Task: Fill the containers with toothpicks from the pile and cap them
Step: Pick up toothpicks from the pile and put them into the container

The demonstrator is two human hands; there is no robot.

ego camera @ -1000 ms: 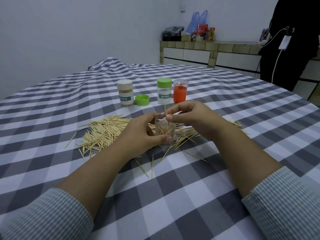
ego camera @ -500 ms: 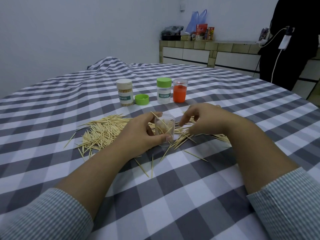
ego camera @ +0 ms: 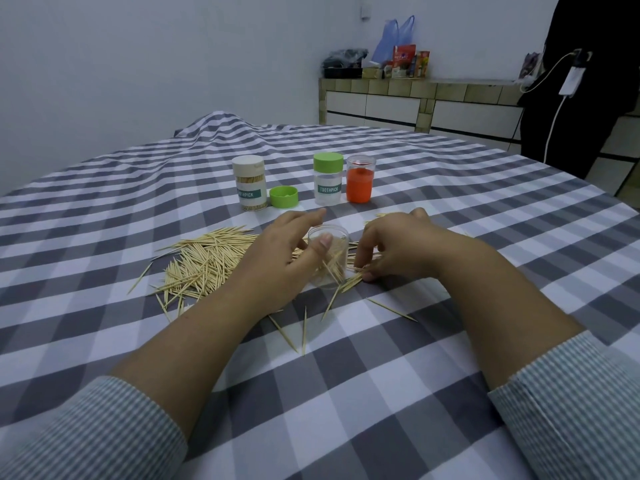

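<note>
Left hand (ego camera: pixel 277 258) wrapped around a small clear cup (ego camera: pixel 327 258), thumb across the front, holding it steady on the table (ego camera: pixel 346 393). A few toothpicks already inside the cup, leaning this way and that. Right hand (ego camera: pixel 398 247) just beside the cup, palm down on the pile of toothpicks (ego camera: pixel 204 261), fingers curled and pinching at a little bunch (ego camera: pixel 351 280) by the cup's foot. Hard to tell if the bunch is truly gripped or only touched.

Pile spread mostly to the left of the cup, with more sticks under and behind the right hand. Some loose toothpicks (ego camera: pixel 304 327) lying apart, nearer the body.

Farther back, four things in a row. White-capped jar (ego camera: pixel 249 183), full of toothpicks and closed: looks done. Loose green cap (ego camera: pixel 283 196) just beside it, most likely for the cup in hand. Green-capped jar (ego camera: pixel 328 178), closed, but looks empty or nearly so through the clear side; hard to be sure. Orange jar (ego camera: pixel 360 178), with the orange part inside a clear shell; no way to tell what is in it, or if it is capped.

So, only early in the job: one jar filled, one cup just started, a big pile left.

Back of the cup hidden by the left fingers. Right fingertips hidden under the hand.
</note>
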